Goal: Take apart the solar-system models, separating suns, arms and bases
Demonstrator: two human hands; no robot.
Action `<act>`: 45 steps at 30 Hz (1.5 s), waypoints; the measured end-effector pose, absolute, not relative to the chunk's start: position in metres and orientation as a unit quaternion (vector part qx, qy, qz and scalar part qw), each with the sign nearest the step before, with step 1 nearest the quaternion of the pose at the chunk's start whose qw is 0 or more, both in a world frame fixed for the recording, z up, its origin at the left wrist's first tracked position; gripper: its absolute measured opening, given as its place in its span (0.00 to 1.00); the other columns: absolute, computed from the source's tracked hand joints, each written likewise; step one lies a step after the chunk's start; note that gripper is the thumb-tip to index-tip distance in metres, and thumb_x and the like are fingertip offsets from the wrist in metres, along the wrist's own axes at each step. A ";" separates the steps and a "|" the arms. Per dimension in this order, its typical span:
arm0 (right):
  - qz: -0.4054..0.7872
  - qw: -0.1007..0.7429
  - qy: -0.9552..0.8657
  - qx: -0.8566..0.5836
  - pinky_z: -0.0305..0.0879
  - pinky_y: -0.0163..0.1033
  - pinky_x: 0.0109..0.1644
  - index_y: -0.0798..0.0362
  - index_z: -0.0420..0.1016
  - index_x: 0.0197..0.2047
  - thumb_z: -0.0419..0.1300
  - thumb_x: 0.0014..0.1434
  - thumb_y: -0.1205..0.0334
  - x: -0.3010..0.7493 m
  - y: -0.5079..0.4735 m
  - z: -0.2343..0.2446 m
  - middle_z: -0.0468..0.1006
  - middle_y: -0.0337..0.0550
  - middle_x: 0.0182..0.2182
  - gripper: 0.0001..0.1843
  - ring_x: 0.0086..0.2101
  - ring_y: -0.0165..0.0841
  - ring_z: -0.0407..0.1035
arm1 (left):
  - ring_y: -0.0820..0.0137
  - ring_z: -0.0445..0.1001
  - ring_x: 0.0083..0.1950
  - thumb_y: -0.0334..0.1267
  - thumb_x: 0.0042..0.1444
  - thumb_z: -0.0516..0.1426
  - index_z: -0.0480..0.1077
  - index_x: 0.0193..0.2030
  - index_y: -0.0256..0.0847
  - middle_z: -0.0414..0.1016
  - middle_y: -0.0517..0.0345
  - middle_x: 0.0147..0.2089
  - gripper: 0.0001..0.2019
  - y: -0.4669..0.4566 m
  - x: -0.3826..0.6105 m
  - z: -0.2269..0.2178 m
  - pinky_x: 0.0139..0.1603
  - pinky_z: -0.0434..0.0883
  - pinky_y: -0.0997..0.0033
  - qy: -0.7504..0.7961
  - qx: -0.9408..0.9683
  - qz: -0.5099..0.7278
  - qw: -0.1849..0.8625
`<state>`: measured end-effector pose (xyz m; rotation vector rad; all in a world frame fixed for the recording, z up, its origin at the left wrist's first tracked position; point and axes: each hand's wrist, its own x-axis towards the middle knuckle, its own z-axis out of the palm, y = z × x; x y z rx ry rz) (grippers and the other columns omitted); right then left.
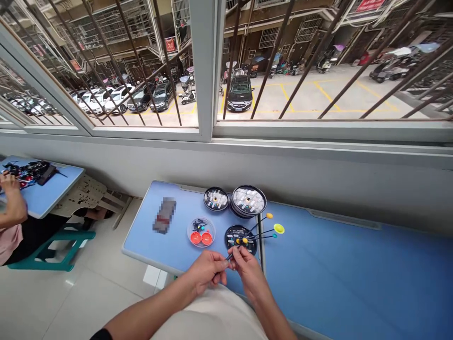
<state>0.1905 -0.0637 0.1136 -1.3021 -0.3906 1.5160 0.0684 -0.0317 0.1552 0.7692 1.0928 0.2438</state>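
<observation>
My left hand (207,270) and my right hand (247,267) meet at the near edge of a blue table (177,245), both pinched on the ends of thin black stems (255,231). The stems fan out to the right and carry small coloured tips: orange (269,216), yellow (279,229) and teal (275,235). Under the stems lies a round black case (238,234). To its left stands a clear round dish (201,231) with two red pieces and small dark parts.
Two more round black cases (216,198) (248,200) sit at the table's back, a blurred flat object (164,215) to the left. A second blue table (354,274) adjoins on the right. Another person (10,212) works at a separate table at far left. Barred windows run above.
</observation>
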 end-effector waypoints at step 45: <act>0.501 0.499 -0.339 -0.620 0.59 0.34 0.23 0.53 0.69 0.31 0.59 0.48 0.47 0.159 -0.058 0.137 0.71 0.37 0.19 0.17 0.19 0.28 0.61 | 0.66 0.66 0.35 0.34 0.55 0.46 0.69 0.25 0.38 0.72 0.54 0.27 0.13 -0.026 0.035 0.135 0.35 0.60 0.70 0.600 0.716 0.137 0.328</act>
